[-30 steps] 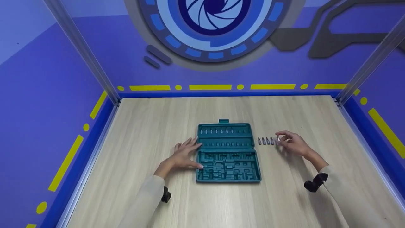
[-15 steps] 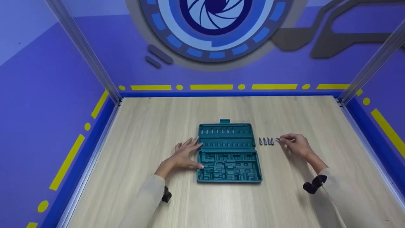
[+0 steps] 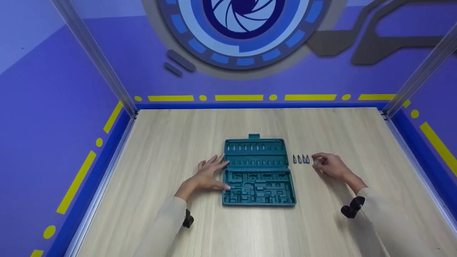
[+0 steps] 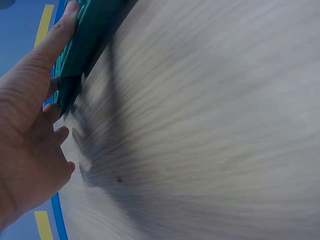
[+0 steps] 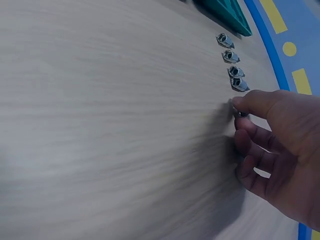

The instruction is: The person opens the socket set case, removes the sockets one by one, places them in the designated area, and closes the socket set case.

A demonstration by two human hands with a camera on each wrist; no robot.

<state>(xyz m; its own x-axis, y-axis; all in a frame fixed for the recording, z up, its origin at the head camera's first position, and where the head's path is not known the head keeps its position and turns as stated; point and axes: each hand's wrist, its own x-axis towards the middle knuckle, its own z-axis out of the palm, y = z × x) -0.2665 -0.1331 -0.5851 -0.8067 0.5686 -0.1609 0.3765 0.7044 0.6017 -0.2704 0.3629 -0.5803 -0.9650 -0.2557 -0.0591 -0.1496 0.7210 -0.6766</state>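
Observation:
An open green plastic case [image 3: 259,205] lies flat on the table, its upper half holding several small silver bits [image 3: 245,147] in a row of slots. The left hand [image 3: 207,177] rests with spread fingers at the case's left edge. In the left wrist view its thumb [image 4: 57,37] lies along the case's side. To the right of the case, several loose metal bits [image 3: 299,159] lie in a short row. Just beyond that row's right end, the right hand [image 3: 332,165] pinches one more bit [image 5: 242,114] between thumb and finger, mostly hidden by the fingertips.
The wooden tabletop [image 3: 160,142] is bordered by a blue back wall [image 3: 242,85] and blue side walls with metal corner posts. The case's latch tab [image 3: 254,136] sticks out from its far edge.
The right hand's bit went from upright to tilted flat, and is now mostly covered by the fingers. The rightmost loose bit has shifted closer to its neighbour. The left hand stays put.

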